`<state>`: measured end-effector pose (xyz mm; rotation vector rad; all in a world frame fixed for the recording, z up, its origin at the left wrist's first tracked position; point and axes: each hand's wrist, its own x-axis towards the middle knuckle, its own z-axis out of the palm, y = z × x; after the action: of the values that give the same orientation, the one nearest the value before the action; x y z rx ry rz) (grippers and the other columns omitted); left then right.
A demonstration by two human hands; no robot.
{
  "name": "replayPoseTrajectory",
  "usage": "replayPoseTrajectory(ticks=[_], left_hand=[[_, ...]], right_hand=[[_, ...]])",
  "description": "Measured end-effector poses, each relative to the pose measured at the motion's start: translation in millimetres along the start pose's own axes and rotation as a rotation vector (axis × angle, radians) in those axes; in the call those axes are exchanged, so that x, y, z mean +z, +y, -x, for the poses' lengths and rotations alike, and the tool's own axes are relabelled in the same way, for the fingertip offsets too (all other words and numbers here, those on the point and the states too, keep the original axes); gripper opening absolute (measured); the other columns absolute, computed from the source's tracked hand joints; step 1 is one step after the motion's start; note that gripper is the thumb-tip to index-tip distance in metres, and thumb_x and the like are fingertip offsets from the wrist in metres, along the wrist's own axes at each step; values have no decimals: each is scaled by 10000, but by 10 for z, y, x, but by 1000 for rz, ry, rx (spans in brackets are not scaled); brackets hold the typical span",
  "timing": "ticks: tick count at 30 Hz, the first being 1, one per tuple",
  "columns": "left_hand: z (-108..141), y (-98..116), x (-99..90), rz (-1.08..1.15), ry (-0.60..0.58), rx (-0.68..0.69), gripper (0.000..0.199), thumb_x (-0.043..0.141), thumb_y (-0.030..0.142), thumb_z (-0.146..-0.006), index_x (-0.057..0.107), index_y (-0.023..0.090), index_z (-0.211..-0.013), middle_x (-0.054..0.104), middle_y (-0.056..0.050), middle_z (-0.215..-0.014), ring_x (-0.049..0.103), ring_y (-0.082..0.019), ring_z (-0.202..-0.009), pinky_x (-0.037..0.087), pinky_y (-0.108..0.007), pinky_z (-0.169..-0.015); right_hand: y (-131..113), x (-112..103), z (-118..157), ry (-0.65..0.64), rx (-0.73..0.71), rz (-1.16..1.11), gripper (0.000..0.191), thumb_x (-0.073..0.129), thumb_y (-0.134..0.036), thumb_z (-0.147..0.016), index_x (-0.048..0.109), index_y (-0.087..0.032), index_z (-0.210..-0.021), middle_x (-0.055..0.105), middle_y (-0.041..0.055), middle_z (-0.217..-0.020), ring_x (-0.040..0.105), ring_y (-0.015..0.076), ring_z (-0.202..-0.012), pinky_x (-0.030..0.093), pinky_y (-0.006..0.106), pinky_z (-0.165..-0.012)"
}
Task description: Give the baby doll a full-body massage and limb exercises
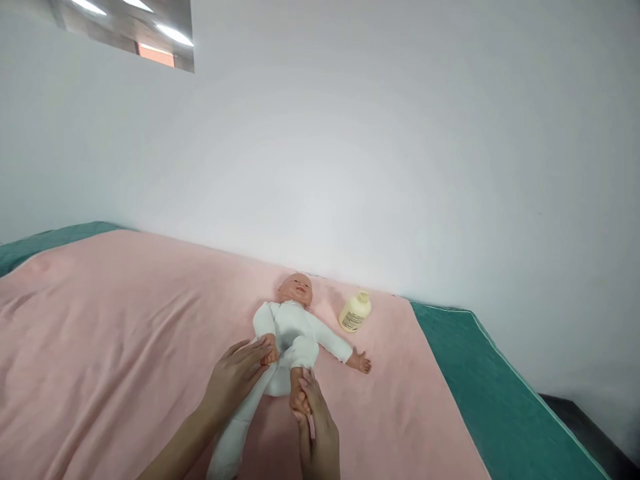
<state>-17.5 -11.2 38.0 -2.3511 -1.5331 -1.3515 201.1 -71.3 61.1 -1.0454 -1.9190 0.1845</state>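
A baby doll (293, 323) in a white cloth suit lies on its back on a pink sheet (125, 320), head toward the wall. My left hand (237, 373) rests with outstretched fingers against the doll's hand and its straight leg. With fingers and thumb, my right hand (317, 420) holds the doll's bare foot (299, 393), whose leg is bent at the knee. The doll's other arm stretches out to the right. Beside its head, on the right, is a pale yellow bottle (355, 311) with printed text.
A white wall (350, 133) rises behind the bed. Green cloth (490, 380) shows at the right and at the far left, under the pink sheet. A dark object (585, 427) stands at the lower right, beyond the green edge.
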Motion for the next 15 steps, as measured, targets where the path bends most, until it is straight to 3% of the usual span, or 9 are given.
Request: replayPoseTrajectory(ticks=[2, 7, 11, 15], left_hand=[[1, 36, 39, -39, -34, 64, 245, 530, 220, -905, 668, 260, -1104, 705, -23, -1134, 651, -197, -1081, 479, -370, -976], [-2, 159, 107, -49, -74, 29, 235, 473, 190, -932, 684, 248, -1019, 726, -20, -1077, 660, -187, -1062, 480, -350, -966], [-17, 155, 64, -65, -59, 34, 222, 488, 197, -932, 676, 249, -1036, 728, -9, -1072, 656, -186, -1068, 472, -346, -966], [-10, 32, -109, -105, 13, -2, 264, 492, 205, -929, 651, 246, -1136, 680, -29, -1188, 658, -181, -1060, 466, -339, -965]], right_hand=[[10, -12, -100, -30, 39, -13, 449, 414, -241, -973, 420, -254, -1422, 522, 51, -1388, 510, 217, -1259, 487, 347, -1010], [49, 15, -179, -57, 94, -39, 470, 414, -257, -973, 389, -241, -1442, 513, 57, -1398, 503, 215, -1268, 486, 334, -1007], [91, 75, -58, -34, 35, -39, 455, 407, -247, -971, 419, -254, -1426, 509, 47, -1400, 492, 221, -1275, 478, 343, -1015], [179, 101, 156, -16, -45, -46, 463, 484, -235, -942, 458, -262, -1404, 543, 43, -1364, 521, 234, -1240, 489, 322, -998]])
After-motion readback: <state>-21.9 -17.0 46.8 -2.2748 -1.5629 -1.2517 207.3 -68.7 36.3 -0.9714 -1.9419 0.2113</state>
